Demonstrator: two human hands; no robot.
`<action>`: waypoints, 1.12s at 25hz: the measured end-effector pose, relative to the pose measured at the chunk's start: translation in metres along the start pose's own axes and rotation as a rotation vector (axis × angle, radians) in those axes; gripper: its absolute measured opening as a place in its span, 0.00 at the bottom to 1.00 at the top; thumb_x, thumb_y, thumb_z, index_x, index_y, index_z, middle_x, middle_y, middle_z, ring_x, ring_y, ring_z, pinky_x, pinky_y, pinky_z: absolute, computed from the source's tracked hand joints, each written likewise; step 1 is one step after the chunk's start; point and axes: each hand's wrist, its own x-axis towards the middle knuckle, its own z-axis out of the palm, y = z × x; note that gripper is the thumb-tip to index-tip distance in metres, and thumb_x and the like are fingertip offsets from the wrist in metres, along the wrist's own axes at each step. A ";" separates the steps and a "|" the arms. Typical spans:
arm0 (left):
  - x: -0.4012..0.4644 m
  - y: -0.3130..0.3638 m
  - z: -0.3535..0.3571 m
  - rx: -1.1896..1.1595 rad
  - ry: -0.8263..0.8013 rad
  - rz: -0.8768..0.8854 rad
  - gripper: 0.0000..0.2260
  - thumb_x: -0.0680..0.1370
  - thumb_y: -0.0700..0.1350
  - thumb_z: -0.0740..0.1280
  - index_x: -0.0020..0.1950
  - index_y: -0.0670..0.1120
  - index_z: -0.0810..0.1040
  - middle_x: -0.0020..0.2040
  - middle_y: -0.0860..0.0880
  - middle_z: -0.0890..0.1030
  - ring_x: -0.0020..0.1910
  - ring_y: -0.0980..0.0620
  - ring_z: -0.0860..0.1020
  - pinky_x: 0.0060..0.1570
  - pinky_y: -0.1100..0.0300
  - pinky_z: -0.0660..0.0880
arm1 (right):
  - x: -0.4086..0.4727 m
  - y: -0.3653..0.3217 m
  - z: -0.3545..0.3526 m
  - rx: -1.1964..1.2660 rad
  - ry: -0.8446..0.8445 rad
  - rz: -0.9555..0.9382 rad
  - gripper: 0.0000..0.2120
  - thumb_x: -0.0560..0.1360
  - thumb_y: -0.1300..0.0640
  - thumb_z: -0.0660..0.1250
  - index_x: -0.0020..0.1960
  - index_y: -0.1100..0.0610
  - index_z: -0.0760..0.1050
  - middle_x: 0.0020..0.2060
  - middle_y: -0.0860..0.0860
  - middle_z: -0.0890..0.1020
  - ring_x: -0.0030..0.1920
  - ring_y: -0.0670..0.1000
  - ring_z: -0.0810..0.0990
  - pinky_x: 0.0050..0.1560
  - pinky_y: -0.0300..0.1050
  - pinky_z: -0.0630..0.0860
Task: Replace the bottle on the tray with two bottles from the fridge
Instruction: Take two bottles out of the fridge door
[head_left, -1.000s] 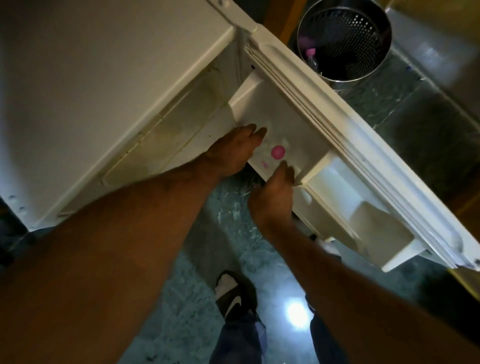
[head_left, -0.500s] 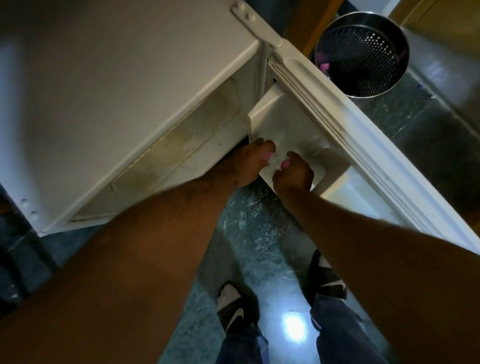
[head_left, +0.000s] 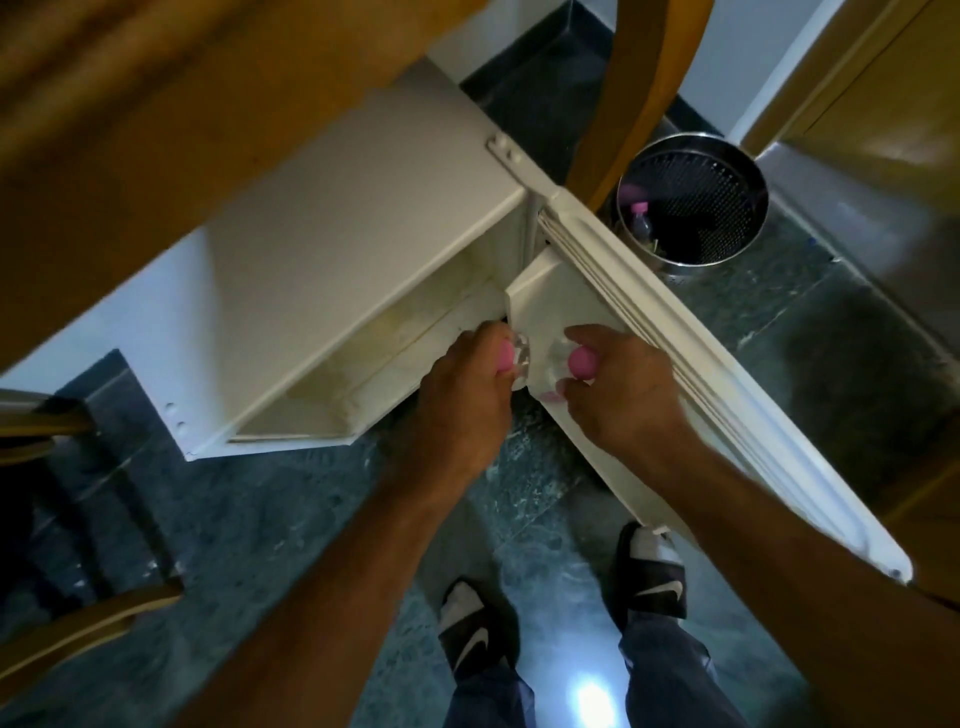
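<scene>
1. There was only 1 view, from the camera on my head, looking straight down past my arms at the small white fridge (head_left: 363, 218) and its open door (head_left: 691, 332).
2. My left hand (head_left: 462, 400) was clenched around the neck of 1 clear bottle (head_left: 519, 358), its pink cap (head_left: 505, 359) poking out between my fingers, right at the corner where the door shelf (head_left: 535, 296) met the cabinet.
3. My right hand (head_left: 618, 395) was wrapped around a second clear bottle (head_left: 556, 358) just below its pink cap (head_left: 582, 361), just beside the first.
4. The 2 caps sat close together, with both hands about equally near the shelf.
5. Each bottle seemed to stand roughly upright, its long axis running down away from my fingers, so I judged the next pull had to go straight up along that axis. Whether the bottoms had cleared the shelf rail I could not tell; my hands and the shelf hid them.
6. The tray and the bottle to be swapped out were nowhere in this view.
7. Another pink-capped bottle (head_left: 641, 223) lay in the metal bin (head_left: 691, 156) beyond the door, well apart from my hands.
8. The wooden edge (head_left: 182, 114) overhead looked like something to mind as I rose.
</scene>
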 end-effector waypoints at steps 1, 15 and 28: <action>-0.011 0.016 -0.013 -0.008 0.079 -0.050 0.09 0.76 0.40 0.67 0.55 0.49 0.72 0.46 0.49 0.78 0.44 0.48 0.77 0.41 0.55 0.74 | -0.009 -0.009 -0.024 -0.015 -0.002 -0.048 0.24 0.69 0.60 0.73 0.64 0.51 0.75 0.57 0.49 0.81 0.55 0.50 0.78 0.54 0.31 0.64; -0.070 0.104 -0.002 -0.154 0.385 -0.506 0.11 0.76 0.41 0.66 0.58 0.46 0.74 0.54 0.45 0.80 0.50 0.47 0.78 0.50 0.55 0.76 | 0.016 -0.023 -0.180 -0.667 -0.181 -0.523 0.22 0.70 0.68 0.69 0.63 0.56 0.76 0.57 0.59 0.81 0.55 0.62 0.79 0.58 0.53 0.74; -0.086 0.082 0.023 -0.129 0.455 -0.781 0.10 0.76 0.39 0.66 0.57 0.43 0.72 0.53 0.41 0.79 0.53 0.44 0.78 0.49 0.55 0.73 | 0.063 0.003 -0.123 -1.034 -0.518 -0.748 0.20 0.73 0.60 0.69 0.64 0.55 0.74 0.59 0.55 0.80 0.59 0.55 0.77 0.59 0.48 0.74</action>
